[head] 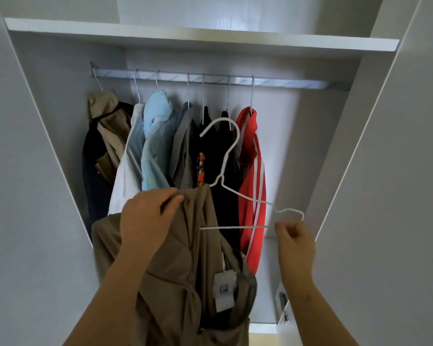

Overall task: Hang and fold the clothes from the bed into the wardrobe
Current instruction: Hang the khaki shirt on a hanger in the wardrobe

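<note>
The person stands before the open wardrobe (335, 151) with both arms raised. The left hand (145, 221) has its grip closed on the top of a brown jacket (185, 283), thumb and fingers bunching the cloth near the collar. The right hand (294, 239) has its grip closed on the bare right end of a white wire hanger (220, 178), pinching it between thumb and curled fingers.

The hanger's left arm is hidden under the jacket's cloth, while its right arm and most of the bottom bar show uncovered. Its hook points up, free in the air and below the rail (285, 83), in front of the dark clothes (210, 146). The jacket hangs down from the left hand, in front of the wardrobe opening, and a white tag (225, 288) dangles inside its neck.

On the rail 7 hanger hooks show. From left to right the clothes are a tan garment (108, 121), a white one, a light blue garment (158, 136), a grey one, the dark ones and a red jacket (250, 176) with white stripes. A white shelf (210, 38) runs above the rail.
</note>
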Demonstrator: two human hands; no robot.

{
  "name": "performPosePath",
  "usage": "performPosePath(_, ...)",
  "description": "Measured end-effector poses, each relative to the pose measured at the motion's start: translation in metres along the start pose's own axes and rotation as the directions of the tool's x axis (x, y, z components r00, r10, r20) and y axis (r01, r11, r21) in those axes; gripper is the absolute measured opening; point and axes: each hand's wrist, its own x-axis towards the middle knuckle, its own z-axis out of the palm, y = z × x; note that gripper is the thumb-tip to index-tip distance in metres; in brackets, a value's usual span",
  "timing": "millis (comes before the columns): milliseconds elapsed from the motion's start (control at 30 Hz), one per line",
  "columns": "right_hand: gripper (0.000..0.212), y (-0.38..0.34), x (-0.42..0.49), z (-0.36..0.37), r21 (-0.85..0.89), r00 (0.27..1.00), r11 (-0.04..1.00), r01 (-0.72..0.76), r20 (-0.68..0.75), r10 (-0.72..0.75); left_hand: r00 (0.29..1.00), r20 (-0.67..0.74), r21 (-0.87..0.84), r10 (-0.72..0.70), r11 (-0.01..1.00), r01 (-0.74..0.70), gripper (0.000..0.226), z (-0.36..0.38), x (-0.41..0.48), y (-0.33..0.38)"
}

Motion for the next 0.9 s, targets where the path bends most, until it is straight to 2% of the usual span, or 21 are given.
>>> performPosePath(133,0.015,0.028,-0.008,0.014,-0.114,0.971,0.976,-0.185,0.132,0.199,0.998,-0.047,-0.002,-0.031,1.0,0.031,0.053,-0.017,0.002,0.003)
performPosePath(233,0.014,0.043,-0.021,0.026,-0.21,0.898,0.929,-0.304,0.264,0.354,0.996,-0.087,-0.01,-0.026,1.0,0.025,0.039,-0.03,0.005,0.005)
performPosePath(367,0.005,0.044,-0.028,0.046,-0.307,0.686,0.824,-0.477,0.456,0.567,0.985,-0.17,-0.01,-0.014,1.0,0.013,0.032,-0.049,0.007,0.01)
performPosePath(433,0.013,0.044,-0.03,0.055,-0.37,0.559,0.738,-0.565,0.486,0.672,0.98,-0.197,-0.018,-0.019,1.0,0.016,0.033,-0.057,0.007,0.01)
performPosePath(500,0.031,0.044,-0.034,0.062,-0.408,0.425,0.646,-0.645,0.51,0.748,0.979,-0.198,-0.034,-0.039,0.999,0.033,0.04,-0.063,0.006,0.008)
performPosePath(567,0.035,0.044,-0.036,0.07,-0.397,0.348,0.601,-0.693,0.545,0.762,0.978,-0.195,-0.038,-0.071,0.997,0.065,0.039,-0.069,0.005,0.005)
performPosePath(633,0.026,0.039,-0.036,0.077,-0.323,0.339,0.579,-0.748,0.564,0.753,0.974,-0.202,-0.028,-0.098,0.995,0.095,0.035,-0.074,0.004,0.001)
performPosePath(700,0.006,0.036,-0.032,0.081,-0.234,0.361,0.57,-0.787,0.574,0.735,0.969,-0.216,-0.01,-0.122,0.992,0.123,0.027,-0.08,0.002,-0.005)
performPosePath(800,0.007,0.029,-0.019,0.082,-0.049,0.451,0.586,-0.809,0.588,0.671,0.963,-0.214,-0.004,-0.166,0.986,0.169,0.02,-0.086,-0.003,-0.019)
performPosePath(900,0.008,0.026,-0.004,0.081,0.12,0.518,0.57,-0.813,0.596,0.614,0.971,-0.172,0.019,-0.169,0.984,0.175,0.028,-0.093,-0.007,-0.033)
